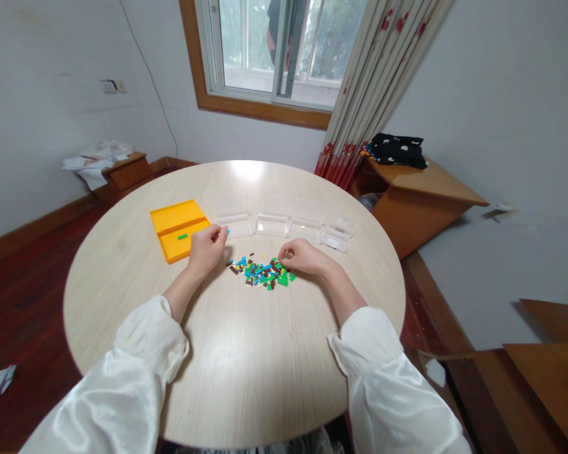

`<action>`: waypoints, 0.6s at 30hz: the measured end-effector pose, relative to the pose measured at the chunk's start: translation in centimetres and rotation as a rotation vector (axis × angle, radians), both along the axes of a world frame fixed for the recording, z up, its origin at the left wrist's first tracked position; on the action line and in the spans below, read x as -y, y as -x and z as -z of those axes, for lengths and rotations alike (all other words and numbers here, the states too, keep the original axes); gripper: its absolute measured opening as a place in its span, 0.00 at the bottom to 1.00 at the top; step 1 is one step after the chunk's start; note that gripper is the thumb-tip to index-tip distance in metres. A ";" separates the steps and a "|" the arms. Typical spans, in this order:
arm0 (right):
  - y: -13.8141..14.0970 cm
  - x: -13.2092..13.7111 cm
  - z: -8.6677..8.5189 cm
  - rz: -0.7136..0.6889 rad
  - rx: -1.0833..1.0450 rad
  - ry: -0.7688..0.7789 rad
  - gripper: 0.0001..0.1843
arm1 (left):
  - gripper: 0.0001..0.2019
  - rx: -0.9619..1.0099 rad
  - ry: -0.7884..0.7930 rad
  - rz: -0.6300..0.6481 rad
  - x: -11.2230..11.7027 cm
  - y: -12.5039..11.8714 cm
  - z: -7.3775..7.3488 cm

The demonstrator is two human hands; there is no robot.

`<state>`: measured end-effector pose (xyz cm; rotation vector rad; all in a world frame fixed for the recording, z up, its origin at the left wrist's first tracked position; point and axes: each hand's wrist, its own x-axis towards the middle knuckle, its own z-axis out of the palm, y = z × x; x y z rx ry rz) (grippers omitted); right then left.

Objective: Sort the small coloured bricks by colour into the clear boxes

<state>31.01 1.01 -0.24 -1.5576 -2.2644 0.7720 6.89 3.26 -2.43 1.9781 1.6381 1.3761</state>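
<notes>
A loose pile of small toy bricks (pixel 264 273) in blue, green, brown and yellow lies mid-table. My left hand (pixel 208 246) is closed left of the pile, and a small blue brick (pixel 228 231) shows at its fingertips. My right hand (pixel 303 256) reaches the pile's right edge with its fingers pinched together; whatever is between them is too small to make out. Beside my left hand lies an open yellow box (pixel 173 217) with a green brick (pixel 182 237) inside. Several clear plastic boxes (pixel 272 226) stand in a row behind the pile, one with a yellow bit (pixel 303 227) in it.
Everything rests on a round wooden table (pixel 250 372). Beyond its far right edge, a wooden cabinet (pixel 426 189) carries a black cloth (pixel 397 150). A patterned curtain (pixel 373 75) hangs by the window, and a wooden stand (pixel 127 173) with white papers is at the left.
</notes>
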 end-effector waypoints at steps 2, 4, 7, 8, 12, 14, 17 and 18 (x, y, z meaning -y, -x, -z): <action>0.1 0.1 -0.1 -0.014 0.015 0.004 0.08 | 0.17 -0.002 -0.001 -0.001 0.0 0.1 0.0; 0.3 0.1 -0.1 -0.029 0.019 0.005 0.08 | 0.17 -0.002 0.000 -0.003 0.0 0.1 0.0; 0.4 0.2 0.0 -0.044 0.014 -0.008 0.08 | 0.17 -0.004 0.002 -0.006 -0.1 0.2 0.1; 0.4 0.2 0.0 -0.044 0.010 -0.014 0.08 | 0.17 -0.005 0.003 -0.005 -0.1 0.2 0.1; 0.5 0.1 0.0 -0.036 0.004 -0.017 0.07 | 0.17 -0.008 0.009 -0.010 -0.1 0.3 0.2; 0.5 0.1 0.0 -0.043 0.007 -0.016 0.06 | 0.17 -0.003 0.018 -0.013 -0.1 0.3 0.3; 0.5 0.3 -0.2 -0.046 0.008 -0.013 0.06 | 0.17 0.006 0.022 -0.016 -0.1 0.3 0.3; 0.5 0.3 -0.2 -0.041 0.004 -0.013 0.06 | 0.17 0.008 0.022 -0.018 -0.1 0.3 0.2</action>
